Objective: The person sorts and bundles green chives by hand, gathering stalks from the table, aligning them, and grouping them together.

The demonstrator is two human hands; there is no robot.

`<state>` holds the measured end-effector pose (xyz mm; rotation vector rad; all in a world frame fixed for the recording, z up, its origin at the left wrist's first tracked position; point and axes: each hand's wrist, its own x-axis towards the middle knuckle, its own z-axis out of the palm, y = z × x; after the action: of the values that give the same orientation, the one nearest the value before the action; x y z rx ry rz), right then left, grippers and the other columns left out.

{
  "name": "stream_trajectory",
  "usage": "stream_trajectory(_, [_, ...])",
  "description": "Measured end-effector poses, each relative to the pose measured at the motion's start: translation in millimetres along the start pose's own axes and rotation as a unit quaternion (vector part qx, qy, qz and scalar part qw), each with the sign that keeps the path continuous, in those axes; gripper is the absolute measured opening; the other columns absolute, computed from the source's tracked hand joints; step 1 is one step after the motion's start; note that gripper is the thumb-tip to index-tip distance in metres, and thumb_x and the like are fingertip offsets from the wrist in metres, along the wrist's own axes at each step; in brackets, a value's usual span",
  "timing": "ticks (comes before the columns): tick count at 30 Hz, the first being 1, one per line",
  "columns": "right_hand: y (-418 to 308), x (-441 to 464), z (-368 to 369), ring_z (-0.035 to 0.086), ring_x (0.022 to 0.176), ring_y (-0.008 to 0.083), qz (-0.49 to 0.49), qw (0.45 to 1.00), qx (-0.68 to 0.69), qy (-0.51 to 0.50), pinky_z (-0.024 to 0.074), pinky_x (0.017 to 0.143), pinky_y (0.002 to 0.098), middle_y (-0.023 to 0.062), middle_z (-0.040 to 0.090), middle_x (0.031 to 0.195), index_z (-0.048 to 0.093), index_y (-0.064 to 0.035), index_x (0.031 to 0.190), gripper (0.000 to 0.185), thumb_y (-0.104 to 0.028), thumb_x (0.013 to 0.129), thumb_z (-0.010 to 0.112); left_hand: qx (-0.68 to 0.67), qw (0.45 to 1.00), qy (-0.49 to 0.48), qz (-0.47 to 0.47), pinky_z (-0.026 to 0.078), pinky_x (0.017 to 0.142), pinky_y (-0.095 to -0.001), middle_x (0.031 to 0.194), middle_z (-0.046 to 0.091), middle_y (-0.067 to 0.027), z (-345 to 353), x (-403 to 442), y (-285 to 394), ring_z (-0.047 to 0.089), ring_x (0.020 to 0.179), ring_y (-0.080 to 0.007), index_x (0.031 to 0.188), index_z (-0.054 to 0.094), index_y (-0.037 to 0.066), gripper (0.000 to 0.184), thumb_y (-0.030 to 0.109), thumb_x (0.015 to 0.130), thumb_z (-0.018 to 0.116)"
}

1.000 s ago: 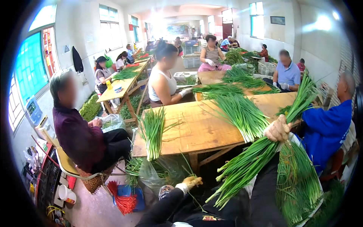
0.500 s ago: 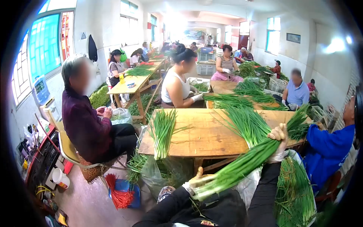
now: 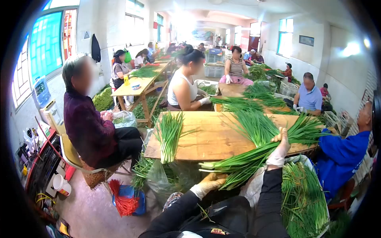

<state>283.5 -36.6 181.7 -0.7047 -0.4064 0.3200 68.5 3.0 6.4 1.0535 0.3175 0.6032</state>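
Green stalks with pale ends, one loose bundle (image 3: 246, 158), aslant over the near edge of the wooden table (image 3: 208, 137), on its right half: pale ends leftward in front of that edge, leaves spread toward the table's right corner. Right hand (image 3: 279, 148) at the right part of the near edge, fingers bent around the middle of the bundle. Left hand (image 3: 212, 183) in front of and below the same edge, fingers half curled against the lower stalks — whether closed on any, impossible to tell from this view. On the table's left end, a smaller bunch (image 3: 170, 137), pale ends close to the near edge; on its right half, a fanned pile (image 3: 256, 127); between the two, a broad span of wood with a few stray blades. Tight room at the table's right: a heap of greens (image 3: 303, 198) just before it, a blue sleeve (image 3: 337, 146) close beside. Wider room at the table's lower left — a strip of floor (image 3: 93, 214), with red strands (image 3: 124, 204) on a blue tray (image 3: 140, 199).
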Motion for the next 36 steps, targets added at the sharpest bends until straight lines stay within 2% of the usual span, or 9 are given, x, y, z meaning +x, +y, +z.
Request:
stream_trajectory(7, [10.2, -12.4, 6.5, 0.033, 0.047, 0.0074, -0.037, 0.999, -0.025, -0.014, 0.0317, 0.048, 0.0223, -0.0034, 0.036, 0.052, 0.058, 0.0024, 0.085, 0.025, -0.022, 0.08, 0.058, -0.038, 0.993, 0.101, 0.044, 0.045, 0.072, -0.0263, 0.105, 0.054, -0.0102, -9.8, 25.5, -21.2, 0.054, 0.083, -0.0126, 0.108, 0.046, 0.004, 0.033, 0.019, 0.081, 0.057])
stream_trajectory(9, [19.5, -12.8, 6.8, 0.04, 0.046, 0.0079, -0.042, 0.998, -0.038, -0.01, 0.0342, 0.046, 0.0221, -0.001, 0.047, 0.054, 0.058, 0.0023, 0.082, 0.022, -0.019, 0.08, 0.059, -0.337, 0.94, -0.044, -0.025, 0.045, 0.066, -0.0263, 0.107, 0.053, -0.0135, -7.8, 23.5, -9.6, 0.056, 0.081, -0.0139, 0.103, 0.048, 0.007, 0.027, 0.018, 0.08, 0.057])
stream_trajectory(10, [21.3, -16.3, 7.2, 0.041, 0.046, 0.0079, -0.046, 0.998, -0.042, -0.02, 0.0346, 0.046, 0.0221, -0.0003, 0.049, 0.055, 0.058, 0.0019, 0.082, 0.021, -0.019, 0.08, 0.059, -0.34, 0.936, 0.046, -0.076, 0.041, 0.062, -0.0191, 0.074, 0.057, -0.0013, 16.2, 9.2, 18.7, 0.054, 0.066, -0.0126, 0.103, 0.049, 0.007, 0.027, 0.021, 0.081, 0.056])
stream_trajectory(16, [19.7, -25.4, 14.0, 0.041, 0.046, 0.0077, -0.07, 0.994, -0.081, -0.036, 0.0352, 0.047, 0.0218, 0.0018, 0.053, 0.059, 0.058, 0.0014, 0.08, 0.018, -0.017, 0.08, 0.059, -0.221, 0.973, -0.046, -0.04, 0.031, 0.045, -0.0173, 0.06, 0.046, 0.0036, 12.9, 9.3, 19.8, 0.036, 0.046, -0.0048, 0.093, 0.055, 0.007, 0.021, 0.025, 0.082, 0.054])
stream_trajectory(19, [12.2, -17.0, 12.5, 0.038, 0.05, 0.0075, -0.056, 0.995, -0.081, -0.017, 0.0331, 0.05, 0.0223, -0.0034, 0.039, 0.053, 0.058, 0.0031, 0.087, 0.027, -0.024, 0.081, 0.057, -0.185, 0.966, 0.163, -0.074, 0.023, 0.036, -0.0195, 0.051, 0.04, 0.006, -16.8, 11.5, 9.2, 0.029, 0.039, -0.0043, 0.095, 0.055, 0.002, 0.025, 0.025, 0.085, 0.048])
stream_trajectory(23, [-17.4, -5.4, 15.6, 0.036, 0.049, 0.0069, -0.016, 0.998, -0.01, -0.061, 0.0325, 0.05, 0.0215, -0.0038, 0.038, 0.053, 0.058, 0.001, 0.086, 0.025, -0.024, 0.081, 0.057, 0.188, 0.933, 0.242, -0.19, 0.042, 0.048, -0.0233, 0.078, 0.06, -0.009, -110.3, -15.4, -53.5, 0.052, 0.057, -0.0136, 0.108, 0.049, -0.002, 0.037, 0.023, 0.081, 0.051])
stream_trajectory(25, [-15.4, -5.9, 19.9, 0.041, 0.05, 0.0069, -0.009, 0.981, -0.136, -0.138, 0.0349, 0.051, 0.02, -0.0032, 0.042, 0.053, 0.058, 0.0002, 0.086, 0.026, -0.025, 0.08, 0.058, 0.506, 0.816, 0.254, -0.122, 0.037, 0.088, -0.0308, 0.12, 0.042, -0.0178, -144.3, -28.8, -117.0, 0.045, 0.104, -0.0232, 0.122, 0.036, 0.002, 0.069, 0.036, 0.07, 0.064])
stream_trajectory(31, [-19.8, 12.3, 69.1, 0.044, 0.051, 0.0077, -0.112, 0.973, -0.038, -0.201, 0.0356, 0.052, 0.0199, -0.0014, 0.049, 0.056, 0.058, 0.0016, 0.083, 0.026, -0.024, 0.081, 0.056, 0.079, 0.98, -0.014, -0.181, 0.039, 0.086, -0.0258, 0.093, 0.061, -0.0091, -52.8, -40.5, 1.4, 0.055, 0.092, -0.016, 0.104, 0.051, -0.002, 0.04, 0.031, 0.082, 0.054])
stream_trajectory(36, [-28.6, 25.6, 110.7, 0.049, 0.063, 0.009, -0.204, 0.971, -0.001, -0.122, 0.0398, 0.059, 0.022, 0.002, 0.057, 0.073, 0.058, -0.0006, 0.092, 0.027, -0.025, 0.082, 0.055, -0.008, 0.985, -0.092, -0.144, 0.036, 0.09, -0.034, 0.126, 0.039, -0.0105, -30.5, -33.4, 29.5, 0.045, 0.108, -0.0157, 0.127, 0.029, 0.008, 0.067, 0.046, 0.077, 0.053])
